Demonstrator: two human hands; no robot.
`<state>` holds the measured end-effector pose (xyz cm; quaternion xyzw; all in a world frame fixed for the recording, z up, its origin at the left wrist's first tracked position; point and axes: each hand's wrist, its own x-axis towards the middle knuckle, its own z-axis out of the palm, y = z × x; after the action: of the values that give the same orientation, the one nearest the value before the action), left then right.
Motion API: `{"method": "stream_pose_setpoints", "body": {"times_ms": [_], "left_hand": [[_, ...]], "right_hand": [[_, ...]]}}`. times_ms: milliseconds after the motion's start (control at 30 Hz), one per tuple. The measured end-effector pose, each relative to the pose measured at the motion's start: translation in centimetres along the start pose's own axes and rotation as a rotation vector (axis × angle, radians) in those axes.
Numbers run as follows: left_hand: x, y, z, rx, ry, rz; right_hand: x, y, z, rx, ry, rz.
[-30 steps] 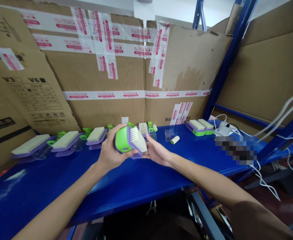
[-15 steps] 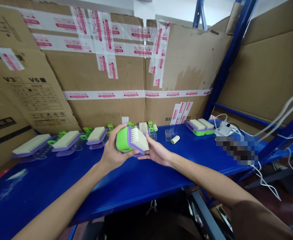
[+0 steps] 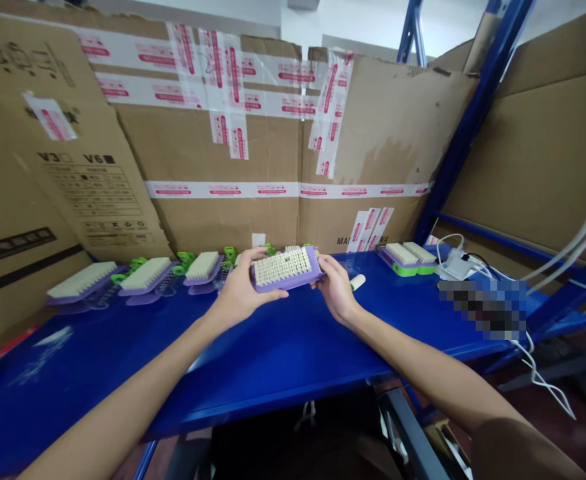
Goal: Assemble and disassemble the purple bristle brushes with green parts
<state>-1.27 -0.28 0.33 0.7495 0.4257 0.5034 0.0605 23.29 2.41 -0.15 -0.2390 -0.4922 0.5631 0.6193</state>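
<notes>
A brush [image 3: 287, 268] with cream bristles and a purple rim is held above the blue table, its bristle side turned toward me. My left hand [image 3: 240, 287] grips its left end, thumb along the lower edge. At the right end, the fingers of my right hand [image 3: 336, 285] close on the purple rim. The back of the brush is hidden. Behind it, partly covered, lies another bristled piece. Just right of my right hand rests a small cream cylinder [image 3: 357, 281] with a green end.
Along the back of the blue table [image 3: 293, 353] lie several purple brush heads, one at the far left [image 3: 83, 280], with green clips [image 3: 185, 261] between them. Two green-based brushes [image 3: 407, 257] sit at right, near a white power strip [image 3: 457, 263] with cables. Taped cardboard [image 3: 223, 147] stands behind.
Both hands have turned the brush: its green side showed before, and now the bristle face points at me. My view has shifted slightly left.
</notes>
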Motion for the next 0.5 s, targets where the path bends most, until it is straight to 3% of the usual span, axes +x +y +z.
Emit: {"method": "stream_pose_setpoints", "body": {"times_ms": [100,167,333,500], "left_hand": [[-0.4,0.6,0.0,0.157,-0.148,0.004],[-0.7,1.0,0.1,0.177,-0.184,0.03],[-1.3,1.0,0.9,-0.008,-0.152,0.105],[-1.4,0.6,0.8,-0.088,-0.076,0.168]], "right_hand": [[-0.7,-0.6,0.3,-0.112,-0.044,-0.102],[-1.4,-0.7,0.5,-0.206,-0.112,-0.188],[-3.2,-0.6,0.4,-0.525,-0.339,-0.521],[-3.7,-0.4,0.1,-0.686,-0.43,-0.742]]}}
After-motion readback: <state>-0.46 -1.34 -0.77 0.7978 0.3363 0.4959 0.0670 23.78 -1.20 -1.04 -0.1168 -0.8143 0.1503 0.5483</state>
